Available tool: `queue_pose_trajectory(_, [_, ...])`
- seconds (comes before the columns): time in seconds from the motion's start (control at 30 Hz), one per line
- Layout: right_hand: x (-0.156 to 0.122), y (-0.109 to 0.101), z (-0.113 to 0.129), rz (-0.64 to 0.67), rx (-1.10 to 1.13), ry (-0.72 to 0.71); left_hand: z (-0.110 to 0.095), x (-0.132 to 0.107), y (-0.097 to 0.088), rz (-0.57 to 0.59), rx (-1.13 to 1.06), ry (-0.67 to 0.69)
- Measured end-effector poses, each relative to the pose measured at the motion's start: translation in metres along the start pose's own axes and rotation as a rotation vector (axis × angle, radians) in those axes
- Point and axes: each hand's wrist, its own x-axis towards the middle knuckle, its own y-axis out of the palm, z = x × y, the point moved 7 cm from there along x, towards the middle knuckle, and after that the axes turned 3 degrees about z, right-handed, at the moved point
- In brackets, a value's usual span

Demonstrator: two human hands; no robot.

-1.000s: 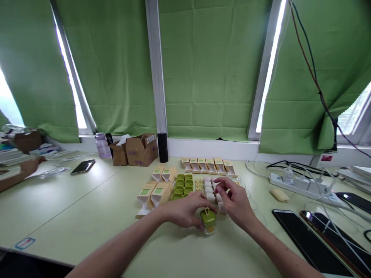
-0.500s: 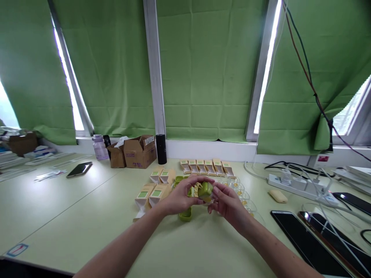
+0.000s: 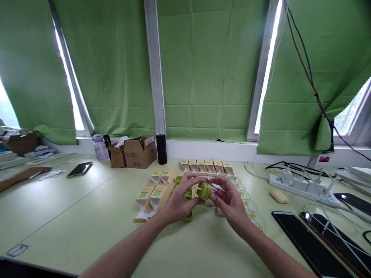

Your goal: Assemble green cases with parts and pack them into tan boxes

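Observation:
Between my two hands is a small rounded green case (image 3: 204,190), held just above the table. It has pale yellow pronged parts on its left side and a clear part on its right. My left hand (image 3: 184,195) grips its left side between thumb and fingers. My right hand (image 3: 228,197) pinches the right side, with the fingertips covering much of the clear part. Under and behind my left hand stand other green cases (image 3: 188,217), partly hidden. Several clear plastic covers (image 3: 251,206) with yellow spots lie beside my right hand.
Open small cartons (image 3: 158,195) stand left of my hands, and a row of cartons (image 3: 206,167) stands behind. Farther back are a cardboard box (image 3: 140,152) and a black cylinder (image 3: 161,149). A power strip (image 3: 301,184) and tablet (image 3: 301,235) lie right. Another person's forearm (image 3: 21,177) reaches in left.
My right hand has shifted its grip, its fingers now higher over the green case, which has turned slightly. Another person's forearm has come into view at the far left.

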Motion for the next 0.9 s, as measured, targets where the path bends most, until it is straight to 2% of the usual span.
queue_pose_trajectory(0.1, [-0.003, 0.001, -0.003, 0.032, -0.085, 0.038, 0.01, -0.001, -0.004, -0.073, 0.033, -0.056])
queue_pose_trajectory(0.2, [-0.003, -0.001, -0.008, 0.007, -0.137, 0.068, 0.016, -0.003, -0.004, -0.099, 0.06, -0.092])
queue_pose_trajectory(0.43, [0.001, -0.001, -0.027, -0.043, 0.125, 0.189, 0.02, -0.002, -0.004, -0.112, 0.062, -0.181])
queue_pose_trajectory(0.6, [0.001, -0.001, -0.038, -0.015, 0.327, 0.3, 0.023, -0.002, -0.004, -0.127, -0.012, -0.224])
queue_pose_trajectory(0.77, [-0.001, -0.001, -0.043, -0.028, 0.394, 0.347, 0.032, -0.003, -0.003, -0.149, -0.019, -0.252])
queue_pose_trajectory(0.9, [-0.002, 0.0, -0.042, -0.068, 0.337, 0.331, 0.039, -0.004, -0.005, -0.181, -0.015, -0.312])
